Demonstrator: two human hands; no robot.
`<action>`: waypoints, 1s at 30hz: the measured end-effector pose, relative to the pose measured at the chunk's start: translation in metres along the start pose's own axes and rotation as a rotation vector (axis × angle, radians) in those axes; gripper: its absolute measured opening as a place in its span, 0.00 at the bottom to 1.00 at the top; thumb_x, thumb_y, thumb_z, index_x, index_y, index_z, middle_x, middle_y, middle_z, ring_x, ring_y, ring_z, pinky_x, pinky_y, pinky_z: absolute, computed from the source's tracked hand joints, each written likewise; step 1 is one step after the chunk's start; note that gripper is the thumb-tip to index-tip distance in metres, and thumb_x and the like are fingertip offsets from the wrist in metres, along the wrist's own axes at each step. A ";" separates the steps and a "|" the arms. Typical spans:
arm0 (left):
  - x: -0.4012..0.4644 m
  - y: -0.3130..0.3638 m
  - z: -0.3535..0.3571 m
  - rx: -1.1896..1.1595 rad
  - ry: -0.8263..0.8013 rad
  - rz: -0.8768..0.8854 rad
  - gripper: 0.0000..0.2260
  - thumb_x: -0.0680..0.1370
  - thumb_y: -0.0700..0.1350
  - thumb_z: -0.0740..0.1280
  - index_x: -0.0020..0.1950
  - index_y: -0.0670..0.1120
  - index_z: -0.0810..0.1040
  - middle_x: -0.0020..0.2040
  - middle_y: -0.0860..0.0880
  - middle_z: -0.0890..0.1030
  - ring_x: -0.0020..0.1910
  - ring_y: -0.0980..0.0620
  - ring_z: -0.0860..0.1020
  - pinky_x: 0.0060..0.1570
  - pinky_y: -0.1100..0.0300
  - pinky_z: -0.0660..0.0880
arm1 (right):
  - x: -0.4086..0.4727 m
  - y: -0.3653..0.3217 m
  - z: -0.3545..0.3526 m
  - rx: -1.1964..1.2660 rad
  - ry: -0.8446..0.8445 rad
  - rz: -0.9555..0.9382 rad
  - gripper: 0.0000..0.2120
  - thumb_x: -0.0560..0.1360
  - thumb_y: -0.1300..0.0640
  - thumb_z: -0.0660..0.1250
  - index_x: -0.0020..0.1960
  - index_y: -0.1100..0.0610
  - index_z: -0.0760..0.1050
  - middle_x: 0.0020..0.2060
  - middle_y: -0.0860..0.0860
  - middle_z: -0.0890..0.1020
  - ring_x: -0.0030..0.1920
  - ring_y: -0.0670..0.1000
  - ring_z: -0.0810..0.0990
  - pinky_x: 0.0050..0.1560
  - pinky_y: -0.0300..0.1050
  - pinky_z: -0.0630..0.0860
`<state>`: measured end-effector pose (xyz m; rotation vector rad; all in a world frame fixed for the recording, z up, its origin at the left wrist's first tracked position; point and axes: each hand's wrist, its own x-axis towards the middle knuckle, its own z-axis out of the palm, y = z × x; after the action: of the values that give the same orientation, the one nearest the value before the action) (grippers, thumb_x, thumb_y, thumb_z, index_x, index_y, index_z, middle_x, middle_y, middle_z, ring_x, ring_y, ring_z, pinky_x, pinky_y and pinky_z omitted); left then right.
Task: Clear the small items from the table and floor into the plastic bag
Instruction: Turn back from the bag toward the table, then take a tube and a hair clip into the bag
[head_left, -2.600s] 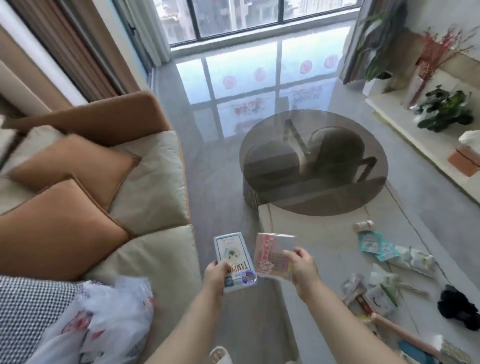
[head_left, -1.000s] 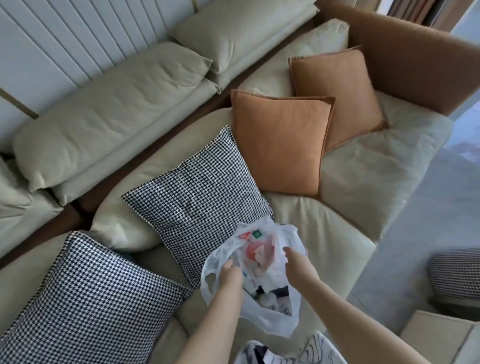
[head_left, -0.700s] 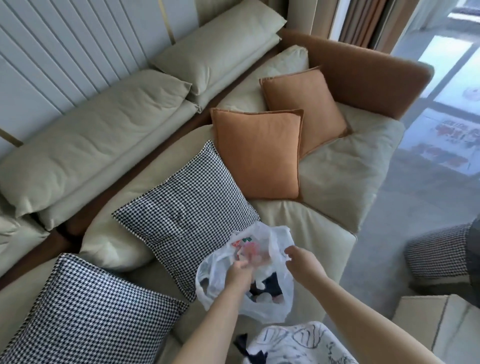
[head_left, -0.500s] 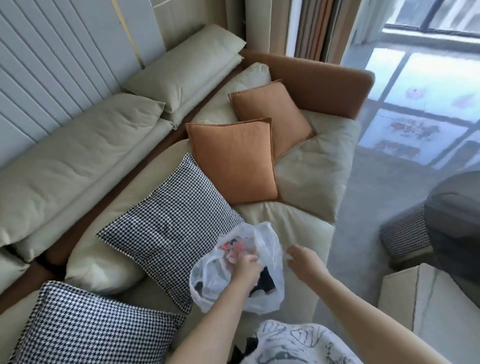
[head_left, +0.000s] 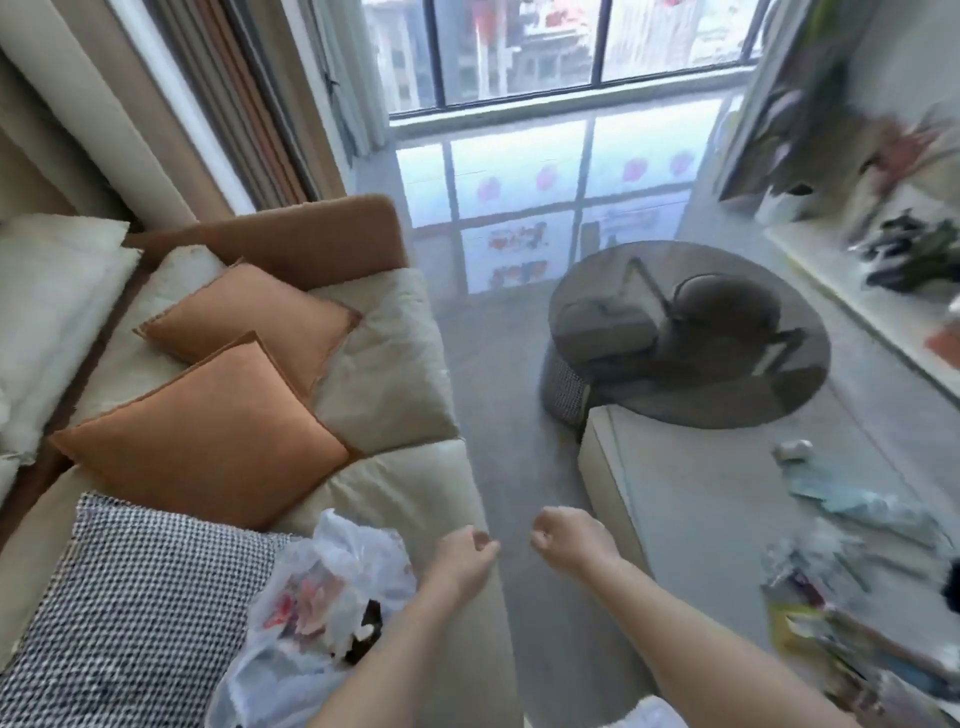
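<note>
Hovering: left hand (head_left: 464, 560) loosely curled, empty | right hand (head_left: 567, 543) same | plastic bag (head_left: 322, 608) below-left

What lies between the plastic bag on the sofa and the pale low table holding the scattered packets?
In the head view, the sofa's seat edge, both empty hands, left and right, and a strip of bare grey floor separate the plastic bag from the table.
</note>
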<state>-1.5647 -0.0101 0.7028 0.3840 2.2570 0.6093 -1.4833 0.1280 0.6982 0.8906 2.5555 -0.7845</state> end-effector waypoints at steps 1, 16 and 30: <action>0.000 0.011 0.010 0.027 -0.013 0.027 0.14 0.78 0.50 0.63 0.61 0.45 0.78 0.59 0.47 0.80 0.59 0.49 0.77 0.55 0.62 0.71 | -0.006 0.016 -0.002 0.020 0.011 0.033 0.13 0.76 0.50 0.58 0.55 0.51 0.77 0.58 0.50 0.80 0.59 0.54 0.77 0.53 0.43 0.72; -0.063 0.158 0.222 0.360 -0.209 0.230 0.13 0.78 0.56 0.62 0.57 0.53 0.79 0.59 0.53 0.80 0.59 0.52 0.77 0.53 0.62 0.71 | -0.137 0.284 -0.012 0.361 0.142 0.428 0.14 0.75 0.50 0.61 0.59 0.51 0.76 0.56 0.52 0.81 0.57 0.54 0.79 0.55 0.48 0.76; -0.058 0.169 0.424 0.599 -0.476 0.238 0.14 0.78 0.56 0.61 0.59 0.53 0.77 0.58 0.53 0.80 0.56 0.53 0.78 0.49 0.61 0.73 | -0.215 0.467 0.077 0.617 0.180 0.823 0.12 0.75 0.52 0.64 0.57 0.52 0.77 0.56 0.52 0.80 0.55 0.56 0.78 0.51 0.46 0.74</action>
<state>-1.1988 0.2367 0.5718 0.9888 1.8964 -0.0707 -1.0099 0.2872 0.5535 2.0757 1.7542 -1.2320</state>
